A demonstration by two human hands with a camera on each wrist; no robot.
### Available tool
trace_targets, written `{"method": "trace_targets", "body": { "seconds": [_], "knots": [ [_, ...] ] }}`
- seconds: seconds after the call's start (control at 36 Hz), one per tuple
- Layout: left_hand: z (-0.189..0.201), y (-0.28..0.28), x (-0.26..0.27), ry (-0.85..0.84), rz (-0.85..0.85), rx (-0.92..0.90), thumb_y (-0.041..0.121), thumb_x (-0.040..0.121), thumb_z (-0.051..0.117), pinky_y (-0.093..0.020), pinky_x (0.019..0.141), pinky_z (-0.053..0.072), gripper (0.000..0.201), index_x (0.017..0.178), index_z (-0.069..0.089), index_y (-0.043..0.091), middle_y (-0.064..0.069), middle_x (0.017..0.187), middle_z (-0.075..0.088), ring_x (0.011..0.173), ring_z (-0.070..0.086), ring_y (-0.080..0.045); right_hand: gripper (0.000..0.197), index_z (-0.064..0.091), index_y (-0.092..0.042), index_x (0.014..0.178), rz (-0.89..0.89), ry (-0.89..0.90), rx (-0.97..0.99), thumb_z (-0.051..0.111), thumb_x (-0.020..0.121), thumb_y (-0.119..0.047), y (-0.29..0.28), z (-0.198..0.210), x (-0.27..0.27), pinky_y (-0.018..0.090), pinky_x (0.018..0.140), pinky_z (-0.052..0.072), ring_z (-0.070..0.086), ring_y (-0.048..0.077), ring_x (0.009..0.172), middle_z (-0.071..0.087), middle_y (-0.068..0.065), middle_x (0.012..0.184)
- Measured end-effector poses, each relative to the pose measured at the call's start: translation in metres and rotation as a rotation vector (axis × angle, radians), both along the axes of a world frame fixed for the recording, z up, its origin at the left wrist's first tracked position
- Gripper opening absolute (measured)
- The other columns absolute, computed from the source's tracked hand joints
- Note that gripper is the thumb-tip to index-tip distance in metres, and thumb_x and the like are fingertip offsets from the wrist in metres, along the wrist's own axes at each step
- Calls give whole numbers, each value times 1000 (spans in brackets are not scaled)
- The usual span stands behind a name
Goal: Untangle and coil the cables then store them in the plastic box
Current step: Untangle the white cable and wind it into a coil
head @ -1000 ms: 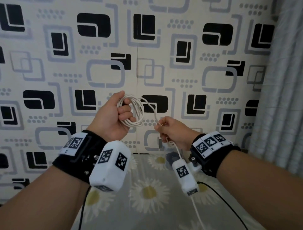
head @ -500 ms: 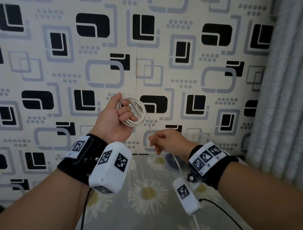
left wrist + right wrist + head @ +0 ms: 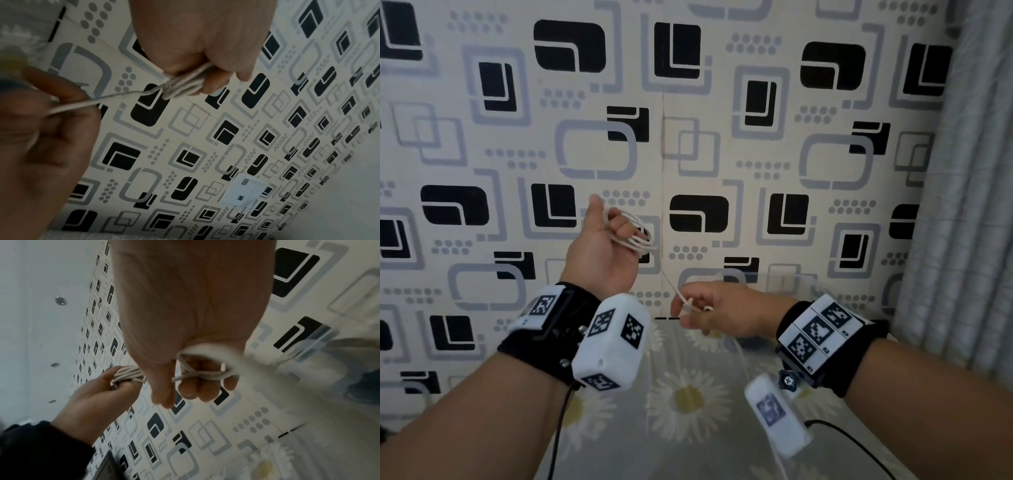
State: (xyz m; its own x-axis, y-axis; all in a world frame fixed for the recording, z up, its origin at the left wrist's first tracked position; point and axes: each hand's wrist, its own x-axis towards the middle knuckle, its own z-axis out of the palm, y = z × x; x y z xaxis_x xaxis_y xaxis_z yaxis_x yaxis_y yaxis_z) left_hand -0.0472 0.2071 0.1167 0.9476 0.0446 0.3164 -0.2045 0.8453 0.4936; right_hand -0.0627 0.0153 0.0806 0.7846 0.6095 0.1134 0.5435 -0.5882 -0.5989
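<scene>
My left hand (image 3: 602, 253) is raised before the wall and grips a coil of white cable (image 3: 633, 236) in its curled fingers; the same coil (image 3: 185, 86) shows in the left wrist view under the fist (image 3: 203, 48). A single strand (image 3: 669, 281) runs down from the coil to my right hand (image 3: 709, 315), which pinches it lower and to the right. In the right wrist view the white cable (image 3: 197, 374) crosses the curled fingers (image 3: 195, 386) of the right hand, and the left hand (image 3: 102, 394) holds the coil (image 3: 127, 374) behind. No plastic box shows clearly.
A patterned black, grey and cream wall (image 3: 722, 137) fills the background. A grey curtain (image 3: 969, 205) hangs at the right. Below lies a daisy-print cloth (image 3: 688, 401). A thin black wire (image 3: 852, 442) trails under the right wrist.
The right hand has drawn downward and leftward along the strand, pulling it taut below the coil. The left hand has turned slightly, so the coil appears flatter.
</scene>
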Motion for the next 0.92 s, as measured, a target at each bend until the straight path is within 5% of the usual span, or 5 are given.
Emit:
{"method": "trace_targets", "body": {
  "seconds": [0.19, 0.36, 0.44, 0.64, 0.92],
  "knots": [
    [-5, -1, -1, -118, 244, 272, 27, 99, 44, -24, 72, 41, 20, 85, 50, 14, 3, 70, 47, 62, 49, -12, 44, 47, -38, 134, -51, -126, -133, 46, 98, -13, 6, -3, -6, 27, 79, 51, 61, 21, 95, 57, -5, 104],
    [-26, 7, 13, -184, 775, 1090, 15, 93, 46, -15, 79, 45, 34, 84, 50, 47, 5, 93, 60, 81, 58, -20, 31, 50, -24, 128, -99, -242, -30, 47, 98, -18, 14, 4, -9, 24, 68, 46, 59, 14, 84, 64, 1, 110],
    [-33, 0, 6, -184, 681, 1089, 24, 103, 35, -31, 79, 49, 20, 99, 55, 28, 11, 77, 63, 77, 60, -20, 18, 45, -25, 112, -87, -266, 54, 47, 97, -15, 15, 9, -15, 28, 68, 51, 61, 12, 80, 67, -4, 96],
    [-46, -11, -2, -310, 413, 1148, 45, 104, 14, -9, 67, 44, 54, 119, 51, 9, -4, 85, 61, 69, 59, -2, 17, 39, -20, 100, 0, -251, 87, 49, 96, -8, 17, 14, -17, 16, 60, 44, 56, -7, 64, 68, -4, 92],
    [-48, -15, -13, -587, 345, 1346, 44, 101, 9, -11, 75, 44, 67, 83, 49, -6, -13, 70, 61, 73, 61, -12, 14, 37, -10, 102, 33, -179, 140, 47, 94, -3, 13, 20, -22, 44, 71, 52, 59, 18, 76, 67, 2, 88]
  ]
}}
